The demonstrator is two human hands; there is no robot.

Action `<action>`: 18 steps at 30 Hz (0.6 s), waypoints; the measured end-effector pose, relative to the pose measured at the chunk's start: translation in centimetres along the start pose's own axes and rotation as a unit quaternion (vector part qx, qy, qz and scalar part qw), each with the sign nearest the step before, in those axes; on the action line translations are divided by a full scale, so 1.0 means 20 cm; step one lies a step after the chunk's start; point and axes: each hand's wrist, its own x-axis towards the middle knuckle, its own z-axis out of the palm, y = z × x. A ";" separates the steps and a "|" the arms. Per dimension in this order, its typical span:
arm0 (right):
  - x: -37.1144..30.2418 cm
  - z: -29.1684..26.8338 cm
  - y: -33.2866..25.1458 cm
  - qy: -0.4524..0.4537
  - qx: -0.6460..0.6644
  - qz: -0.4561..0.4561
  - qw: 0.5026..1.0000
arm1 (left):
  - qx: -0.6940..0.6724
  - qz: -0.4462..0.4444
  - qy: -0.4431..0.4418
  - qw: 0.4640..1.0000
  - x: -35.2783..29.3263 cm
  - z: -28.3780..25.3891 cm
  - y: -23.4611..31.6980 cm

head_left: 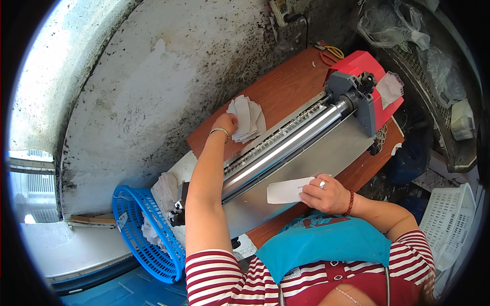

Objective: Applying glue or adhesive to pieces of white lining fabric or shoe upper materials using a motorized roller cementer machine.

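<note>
My right hand [326,195] pinches a white flat strip [286,191] over the near metal plate of a roller machine. Whether the strip is cloth, leather or card, I cannot tell. Stretched out beyond the roller, my left hand [226,124] has its fingers closed at the left edge of a loose pile of similar white pieces [248,120]. That pile lies on the brown wooden board [286,81]. Between my hands runs the machine's shiny steel roller [286,148], slanting up to a red end housing [357,66].
A blue plastic basket [148,229] holding white pieces leans at the left, beside another white stack [164,191]. White plastic baskets [449,224] stand at the right. A stained wall [138,102] borders the board's far side. Cables [332,52] lie near the red housing.
</note>
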 end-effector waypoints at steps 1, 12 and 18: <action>0.00 0.00 0.00 0.000 0.001 0.001 1.000 | 0.000 0.000 -0.001 1.000 0.01 0.01 0.00; -0.03 -0.02 0.00 -0.019 0.004 0.014 1.000 | -0.013 -0.009 0.005 1.000 -0.10 -0.12 0.16; -0.05 -0.05 0.02 0.006 -0.007 0.040 0.999 | 0.000 0.015 -0.022 1.000 -0.13 -0.14 0.22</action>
